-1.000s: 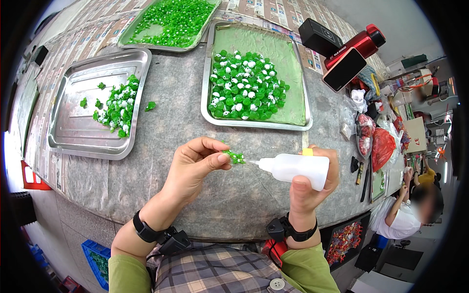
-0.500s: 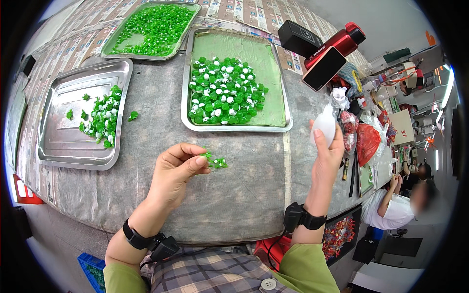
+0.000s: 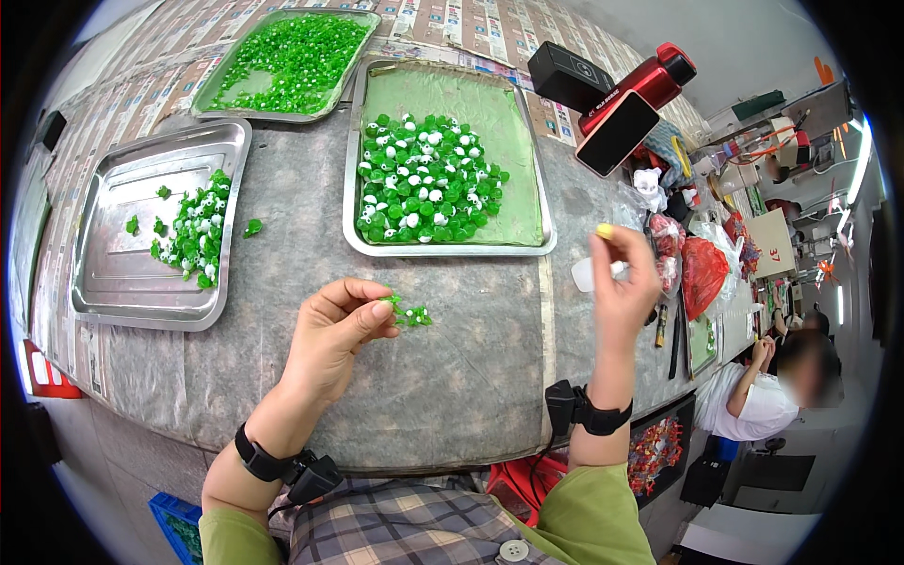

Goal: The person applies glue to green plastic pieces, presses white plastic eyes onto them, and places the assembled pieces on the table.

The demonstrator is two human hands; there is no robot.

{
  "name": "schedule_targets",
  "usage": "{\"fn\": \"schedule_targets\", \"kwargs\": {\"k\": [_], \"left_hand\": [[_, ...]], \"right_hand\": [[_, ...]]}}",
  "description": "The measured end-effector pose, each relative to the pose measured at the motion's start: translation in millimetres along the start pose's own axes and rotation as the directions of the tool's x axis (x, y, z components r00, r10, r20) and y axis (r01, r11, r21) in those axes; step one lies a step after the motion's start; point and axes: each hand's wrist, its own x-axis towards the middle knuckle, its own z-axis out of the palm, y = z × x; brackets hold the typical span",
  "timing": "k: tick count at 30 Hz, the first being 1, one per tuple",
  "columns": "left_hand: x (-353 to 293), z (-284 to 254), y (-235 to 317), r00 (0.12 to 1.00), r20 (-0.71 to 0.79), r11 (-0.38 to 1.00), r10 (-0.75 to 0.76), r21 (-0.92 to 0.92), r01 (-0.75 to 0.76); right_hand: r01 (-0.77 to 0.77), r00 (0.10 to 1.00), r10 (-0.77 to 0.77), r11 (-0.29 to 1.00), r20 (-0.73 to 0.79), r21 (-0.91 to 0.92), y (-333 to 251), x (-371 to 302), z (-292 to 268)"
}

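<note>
My left hand (image 3: 344,325) pinches a small green plastic piece with white spots (image 3: 412,315) between thumb and fingers, just above the grey table cover. Off to the right, my right hand (image 3: 626,282) is raised with a tiny yellow piece (image 3: 605,230) at its fingertips. A white squeeze bottle (image 3: 584,274) shows beside and partly behind that hand; whether it touches the palm I cannot tell. Beyond my hands, a metal tray with a green lining (image 3: 513,122) holds a heap of green and white round pieces (image 3: 428,179).
At left, a bare metal tray (image 3: 113,235) has more green and white pieces; one green piece (image 3: 251,228) lies beside it. A far tray (image 3: 212,99) holds green bits. Phone (image 3: 617,132), red bottle (image 3: 650,80), black box (image 3: 570,75) and bags (image 3: 704,273) line the right.
The white squeeze bottle has left its upright position in my right hand and now appears lower and tilted. A yellow piece now shows at my right fingertips. My left hand stays nearly still.
</note>
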Motion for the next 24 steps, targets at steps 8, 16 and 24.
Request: {"fn": "schedule_targets", "kwargs": {"k": [8, 16, 24], "left_hand": [[0.4, 3.5, 5.3, 1.0, -0.007, 1.0, 0.003, -0.006, -0.003], [-2.6, 2.7, 6.0, 0.999, 0.05, 1.0, -0.018, -0.02, 0.019], [-0.8, 7.2, 5.7, 0.992, 0.12, 0.997, -0.028, -0.067, 0.036]], "right_hand": [[0.087, 0.882, 0.002, 0.982, 0.471, -0.167, 32.6, 27.1, 81.7], [-0.349, 0.815, 0.076, 0.856, 0.575, 0.381, -7.6, 13.0, 53.5], [-0.735, 0.616, -0.048, 0.324, 0.786, 0.596, -57.0, -43.9, 52.7]]}}
